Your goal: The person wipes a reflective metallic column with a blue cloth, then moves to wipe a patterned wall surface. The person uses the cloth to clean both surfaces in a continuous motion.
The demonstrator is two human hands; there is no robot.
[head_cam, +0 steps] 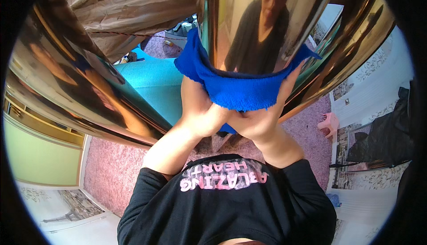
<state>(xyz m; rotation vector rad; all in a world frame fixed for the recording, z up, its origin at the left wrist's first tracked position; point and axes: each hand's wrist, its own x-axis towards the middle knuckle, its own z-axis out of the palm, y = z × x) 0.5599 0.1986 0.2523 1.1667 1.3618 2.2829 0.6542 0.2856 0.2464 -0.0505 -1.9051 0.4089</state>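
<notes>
A blue cloth [243, 93] with frayed edges wraps around the near side of a glossy gold-coloured curved surface [220, 21], which mirrors a person in dark clothing. My left hand [203, 116] holds the cloth from below on the left. Close beside it, my right hand [255, 123] holds the cloth on the right, the heels of both hands nearly touching. Most of my fingers are hidden behind the cloth. More gold-coloured mirror-like curved surfaces [110, 101] spread out on both sides; whether they belong to one object I cannot tell.
Brown crinkled fabric [133, 8] hangs at the upper left. Behind the gold surfaces is turquoise upholstered furniture [156, 88]. A pink rug [110, 168] covers the floor; a small pink plastic stool [328, 124] stands on the right. Dark fabric [380, 143] hangs near the right wall.
</notes>
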